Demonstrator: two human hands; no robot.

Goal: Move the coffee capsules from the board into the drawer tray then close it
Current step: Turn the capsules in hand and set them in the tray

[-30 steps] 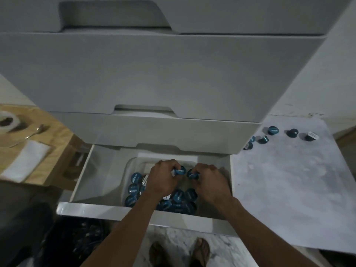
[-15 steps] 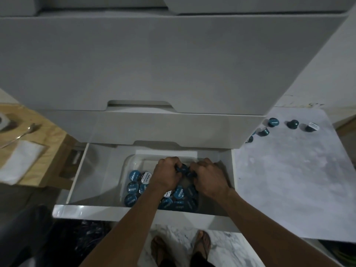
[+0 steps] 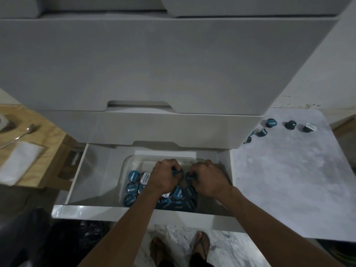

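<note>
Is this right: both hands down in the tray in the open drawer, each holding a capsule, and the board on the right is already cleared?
Not quite. The board is not cleared: the head view shows several capsules at its far end. The rest holds: left hand and right hand are down in the tray of the open drawer, each closed on a capsule.

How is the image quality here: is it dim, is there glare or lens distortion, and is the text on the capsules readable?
Head view: dim and grey overall; a soft sheen on the open drawer's front edge; wide-angle bending of the cabinet fronts toward the corners; both hands, left hand and right hand, shade the tray; lid print on the capsules is visible but hardly readable.
</note>
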